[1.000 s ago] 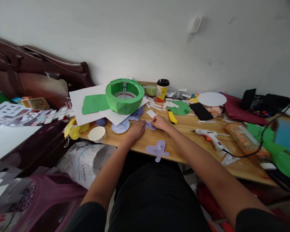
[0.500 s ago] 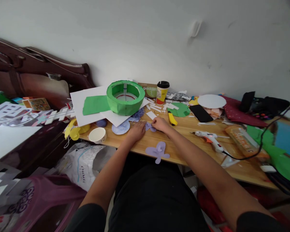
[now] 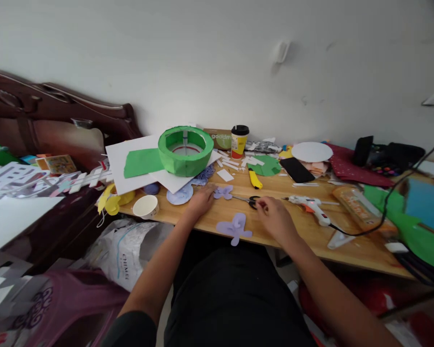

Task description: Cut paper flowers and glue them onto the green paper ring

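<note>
My left hand (image 3: pixel 202 201) lies flat on the table, its fingertips at the left edge of a small purple paper flower (image 3: pixel 223 193). To the right of that flower lies a pair of scissors (image 3: pixel 253 201) with black handles, blades pointing left. Close beside the handles is my right hand (image 3: pixel 278 220), with thumb and fingers drawn together; whether anything is between them is too small to tell. A larger purple paper flower (image 3: pixel 235 228) with a curled centre rests near the table's front edge, between my forearms.
A hot glue gun (image 3: pixel 309 205) with a lit red light and black cord lies to the right. Behind are a yellow cutter (image 3: pixel 254 179), a lidded paper cup (image 3: pixel 239 142) and a green paper ring (image 3: pixel 185 164). A white bowl (image 3: pixel 145 206) stands at the front left edge.
My right hand has left the small flower and moved right and nearer to me, uncovering the scissors. My left hand remains beside the flower. The view has tilted slightly.
</note>
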Demonstrator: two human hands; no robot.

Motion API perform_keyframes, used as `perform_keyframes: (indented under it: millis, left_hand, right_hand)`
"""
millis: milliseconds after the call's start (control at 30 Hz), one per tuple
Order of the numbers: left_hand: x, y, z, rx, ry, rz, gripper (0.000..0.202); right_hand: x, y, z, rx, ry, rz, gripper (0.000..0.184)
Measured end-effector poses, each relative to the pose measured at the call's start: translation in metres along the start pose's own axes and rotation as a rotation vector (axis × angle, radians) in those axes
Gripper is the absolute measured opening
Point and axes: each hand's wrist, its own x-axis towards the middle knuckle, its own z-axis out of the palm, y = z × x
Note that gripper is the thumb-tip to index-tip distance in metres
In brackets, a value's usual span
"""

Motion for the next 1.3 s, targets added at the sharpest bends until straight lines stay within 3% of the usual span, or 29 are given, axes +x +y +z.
perform_keyframes:
  millis: [100, 200, 367, 633, 1300]
  left_hand:
    - [-0.015, 0.004, -0.008, 0.01, 0.057, -0.057, 0.042]
    - [-0.034, 0.005, -0.012, 0.038, 0.051, -0.095, 0.043]
    - [-0.046, 0.005, -0.011, 0.092, -0.044, -0.11, 0.041]
    - [-0.047, 0.007, -0.015, 0.155, -0.059, -0.093, 0.037]
    - [-0.049, 0.007, -0.014, 0.114, -0.037, -0.108, 0.036]
  right_hand:
    - [-0.044, 0.044, -0.001, 0.098, 0.202, 0.069, 0.018]
    - [-0.062, 0.062, 0.005, 0.17, 0.252, 0.148, 0.019]
    - [-0.058, 0.049, 0.009, -0.055, 0.045, 0.146, 0.016]
    - [-0.054, 0.048, 0.008, -0.166, -0.113, 0.2, 0.004]
    - [-0.056, 0.044, 0.007, -0.166, -0.085, 0.178, 0.005]
